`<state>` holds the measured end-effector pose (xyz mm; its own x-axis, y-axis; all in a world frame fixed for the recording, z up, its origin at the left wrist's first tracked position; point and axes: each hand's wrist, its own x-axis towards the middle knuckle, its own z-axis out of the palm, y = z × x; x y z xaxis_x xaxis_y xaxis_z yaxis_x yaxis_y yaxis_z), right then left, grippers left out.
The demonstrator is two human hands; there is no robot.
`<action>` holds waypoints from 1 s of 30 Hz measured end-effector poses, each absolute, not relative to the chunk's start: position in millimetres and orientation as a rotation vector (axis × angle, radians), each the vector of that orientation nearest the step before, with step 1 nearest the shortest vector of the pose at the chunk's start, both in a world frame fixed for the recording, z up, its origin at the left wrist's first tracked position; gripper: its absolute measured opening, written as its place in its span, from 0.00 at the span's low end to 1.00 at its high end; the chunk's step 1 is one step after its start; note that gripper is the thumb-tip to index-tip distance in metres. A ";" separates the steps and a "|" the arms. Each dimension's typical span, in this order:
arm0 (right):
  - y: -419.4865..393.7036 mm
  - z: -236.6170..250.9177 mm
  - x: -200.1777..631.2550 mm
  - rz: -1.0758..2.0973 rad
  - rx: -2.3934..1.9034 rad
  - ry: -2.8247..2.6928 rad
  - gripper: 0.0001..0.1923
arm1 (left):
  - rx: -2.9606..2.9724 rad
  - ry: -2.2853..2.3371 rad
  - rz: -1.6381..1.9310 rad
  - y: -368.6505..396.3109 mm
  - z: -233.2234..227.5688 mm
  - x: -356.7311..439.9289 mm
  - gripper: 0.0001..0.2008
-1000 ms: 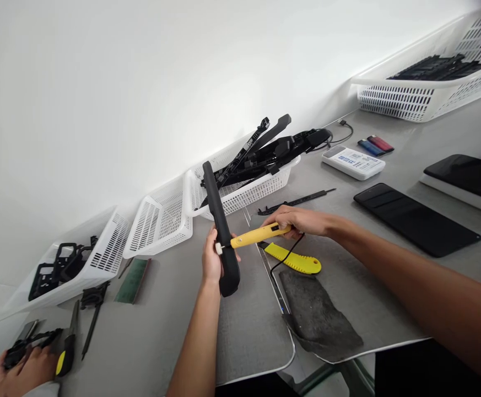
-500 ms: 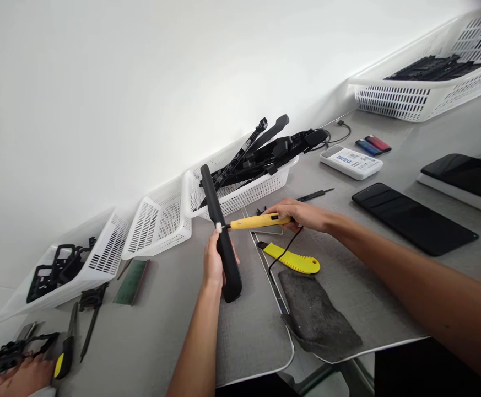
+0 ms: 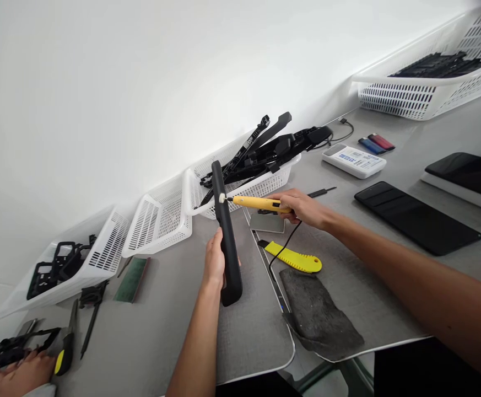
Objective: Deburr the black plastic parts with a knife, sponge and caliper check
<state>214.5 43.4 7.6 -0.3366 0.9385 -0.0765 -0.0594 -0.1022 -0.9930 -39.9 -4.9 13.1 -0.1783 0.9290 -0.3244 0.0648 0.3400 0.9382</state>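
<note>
My left hand (image 3: 214,259) grips the lower half of a long black plastic bar (image 3: 226,237) and holds it upright, tilted a little left, above the grey mat. My right hand (image 3: 302,207) holds a yellow corded tool (image 3: 257,203) level, and its white tip touches the bar's edge near the top. The tool's black cord (image 3: 284,255) runs down onto the mat.
A yellow utility knife (image 3: 295,257) and a dark grey cloth (image 3: 320,317) lie on the mat. White baskets (image 3: 160,223) along the wall hold black parts. Dark panels (image 3: 417,218), a white device (image 3: 354,160) and lighters (image 3: 376,143) lie right. Another person's hand (image 3: 15,369) holds a black part, lower left.
The tool's tip has slid up along the bar's edge from near its middle to near its top. My right hand rose with it. The other person's hand shifted slightly.
</note>
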 end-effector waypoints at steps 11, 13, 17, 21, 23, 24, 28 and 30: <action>44.6 4.4 212.2 1.378 -1.031 -1.272 0.30 | 0.980 1.509 0.998 -6.4 17.0 -38.7 0.31; 44.0 2.9 211.0 1.336 -1.031 -1.268 0.30 | 0.985 1.493 0.999 -7.9 18.1 -37.4 0.31; 40.2 4.4 206.2 1.265 -1.021 -1.236 0.29 | 0.990 1.463 1.002 -10.7 19.1 -34.6 0.30; 38.0 9.2 204.8 1.195 -0.982 -1.082 0.31 | 0.985 1.474 1.026 -10.9 19.1 -33.5 0.30; 37.6 10.3 206.3 1.173 -0.974 -1.106 0.31 | 0.980 1.480 1.022 -10.3 18.4 -33.6 0.30; 37.4 10.2 207.2 1.165 -0.986 -1.156 0.31 | 0.980 1.484 1.015 -10.1 18.0 -33.7 0.30; 36.0 8.0 210.4 1.083 -1.052 -1.432 0.30 | 0.993 1.510 1.010 -9.5 17.1 -34.9 0.29; 35.0 7.9 211.3 1.025 -1.048 -1.557 0.31 | 1.001 1.529 1.025 -9.2 17.0 -35.9 0.27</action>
<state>211.3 35.0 7.9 -0.1685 0.9529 0.2522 0.1447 0.2770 -0.9499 -35.9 -9.2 17.0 -0.1578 0.9466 -0.2811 0.0997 0.2984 0.9492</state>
